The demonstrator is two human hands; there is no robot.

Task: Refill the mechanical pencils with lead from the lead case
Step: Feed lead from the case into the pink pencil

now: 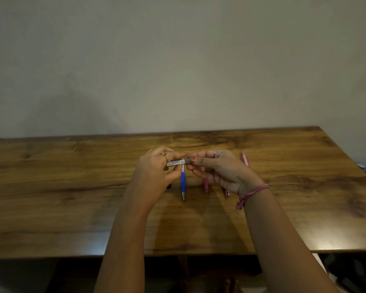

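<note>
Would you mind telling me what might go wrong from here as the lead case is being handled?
Both hands, left hand and right hand, hold the lead case in the air above the blue pencil; if it opens suddenly, thin leads may scatter over the table. The pink pencils lie partly under the right hand and may get knocked.

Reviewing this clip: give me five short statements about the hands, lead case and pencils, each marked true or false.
1. Both hands hold the lead case. True.
2. The blue pencil is gripped in the left hand. False: it lies on the table.
3. The right hand has a pink wrist thread. True.
4. All pencils are blue. False: pink pencils lie there too.
5. The lead case rests on the table. False: it is held above it.
</note>
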